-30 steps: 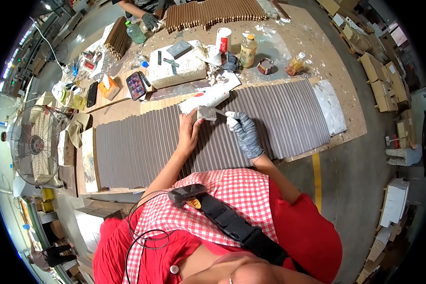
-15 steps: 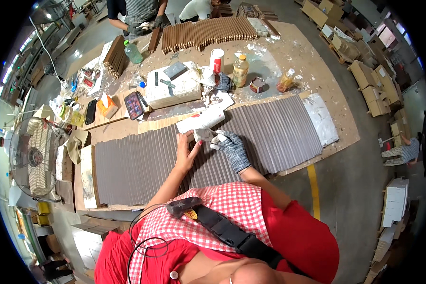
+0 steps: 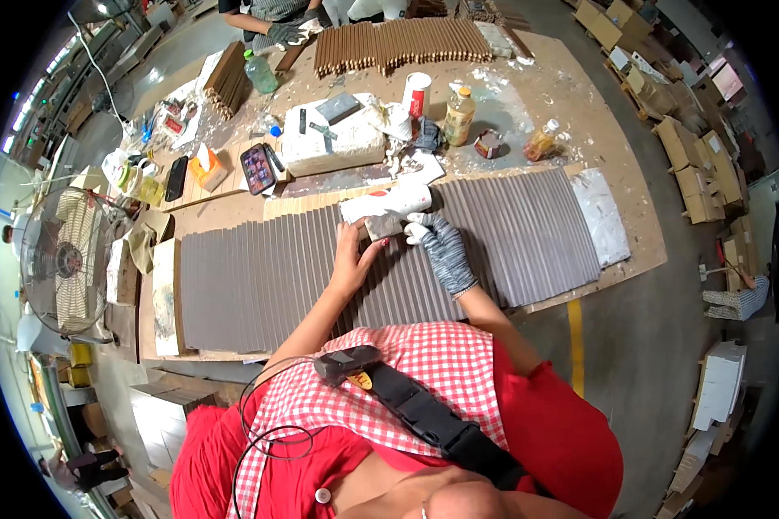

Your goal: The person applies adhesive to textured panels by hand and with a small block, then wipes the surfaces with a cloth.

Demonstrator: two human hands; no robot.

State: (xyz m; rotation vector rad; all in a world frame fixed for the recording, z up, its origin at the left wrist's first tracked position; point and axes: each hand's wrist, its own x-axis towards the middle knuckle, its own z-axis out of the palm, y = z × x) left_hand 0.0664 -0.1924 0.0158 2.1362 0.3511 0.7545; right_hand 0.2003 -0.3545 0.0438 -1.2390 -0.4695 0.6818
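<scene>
In the head view, the person's chest, a red garment under a red-and-white checked apron, is filling the lower part of the picture and hiding the near edge of the workbench (image 3: 580, 95). Straight edges are bending toward the rim, and small items along the far side of the bench are hard to make out.

A long row of grey-brown ribbed slats (image 3: 260, 277) is lying across the bench, packed side by side on edge. Using that row as the landmark: a small pale block (image 3: 383, 226) is sitting on its far edge, about midway along. What the block is made of cannot be told. Just beyond it a white wrapped bundle with a red mark (image 3: 388, 201) is lying at the row's far edge.

The bare left hand (image 3: 352, 259) is resting on the slats with fingers spread flat and the fingertips reaching the block's near left corner. The right hand (image 3: 444, 246), in a grey speckled glove, is lying on the row just right of the block, its gloved fingers curling against the block's right end; whether they are actually gripping it cannot be told.

Beyond the row, a white box (image 3: 329, 143), a phone (image 3: 257, 169), a yellow bottle (image 3: 459, 115) and a white and red cup (image 3: 416, 93) are standing, and another person's gloved hand (image 3: 287, 33) is working at brown sticks (image 3: 398, 43).
</scene>
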